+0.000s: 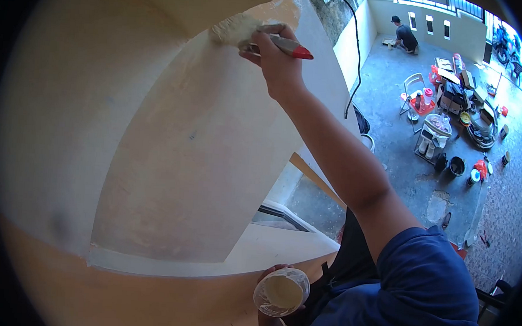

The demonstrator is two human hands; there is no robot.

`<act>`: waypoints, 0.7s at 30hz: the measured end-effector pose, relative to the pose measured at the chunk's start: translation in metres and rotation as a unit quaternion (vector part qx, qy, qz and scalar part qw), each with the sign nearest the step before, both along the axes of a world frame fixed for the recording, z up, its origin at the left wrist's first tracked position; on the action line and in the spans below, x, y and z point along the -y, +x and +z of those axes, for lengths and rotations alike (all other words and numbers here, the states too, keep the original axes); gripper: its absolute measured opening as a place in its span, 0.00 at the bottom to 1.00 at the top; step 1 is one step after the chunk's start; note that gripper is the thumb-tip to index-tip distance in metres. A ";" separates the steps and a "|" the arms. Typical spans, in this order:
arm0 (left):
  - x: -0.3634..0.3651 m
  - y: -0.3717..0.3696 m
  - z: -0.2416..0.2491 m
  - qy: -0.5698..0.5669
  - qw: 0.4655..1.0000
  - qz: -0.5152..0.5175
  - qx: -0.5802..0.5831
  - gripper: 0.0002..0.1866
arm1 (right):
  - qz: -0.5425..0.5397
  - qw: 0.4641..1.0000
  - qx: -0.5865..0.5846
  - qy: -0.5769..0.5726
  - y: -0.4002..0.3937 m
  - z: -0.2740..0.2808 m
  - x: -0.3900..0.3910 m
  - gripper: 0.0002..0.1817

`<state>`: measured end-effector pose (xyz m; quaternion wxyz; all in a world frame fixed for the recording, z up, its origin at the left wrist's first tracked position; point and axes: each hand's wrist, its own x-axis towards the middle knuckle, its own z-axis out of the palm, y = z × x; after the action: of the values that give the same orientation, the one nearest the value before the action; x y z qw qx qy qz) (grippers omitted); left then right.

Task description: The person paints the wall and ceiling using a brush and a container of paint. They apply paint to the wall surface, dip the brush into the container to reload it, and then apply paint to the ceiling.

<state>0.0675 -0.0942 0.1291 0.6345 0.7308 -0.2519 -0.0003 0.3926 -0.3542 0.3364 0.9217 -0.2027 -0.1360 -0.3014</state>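
My right hand (278, 60) is raised high and wrapped round a paintbrush (289, 46) with a grey handle and red end. Its bristles, thick with cream paint, press against the upper part of the wall panel (185, 141). A wet cream patch (235, 30) shows around the brush head. Low down near my body, my left hand (267, 272) grips a clear plastic tub (281, 291) from below and the side. Pale cream paint lies inside it, and smears coat the tub's inner wall. Most of the left fingers are hidden by the tub.
A dark cable (358, 50) hangs right of the panel. Far below, the floor (386, 140) holds a folding chair (414, 85), a black bucket (456, 167) and piled boxes (453, 96). Another person (405, 38) crouches by the far wall. An opening (300, 194) lies below the panel.
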 end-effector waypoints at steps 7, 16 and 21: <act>-0.001 0.002 -0.001 -0.046 0.998 -0.032 -0.026 0.61 | -0.024 0.999 0.009 0.025 -0.017 0.011 0.003 0.11; -0.002 -0.002 0.001 -0.059 0.997 -0.036 -0.029 0.63 | -0.046 0.995 -0.006 -0.085 -0.030 -0.017 -0.012 0.10; -0.008 -0.003 -0.004 -0.056 0.997 -0.034 -0.049 0.63 | -0.089 0.991 0.095 -0.037 -0.024 0.018 -0.003 0.12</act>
<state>0.0641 -0.0865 0.1247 0.6857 0.6840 -0.2448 -0.0435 0.3683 -0.3512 0.3548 0.8662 -0.2181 -0.2155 -0.3947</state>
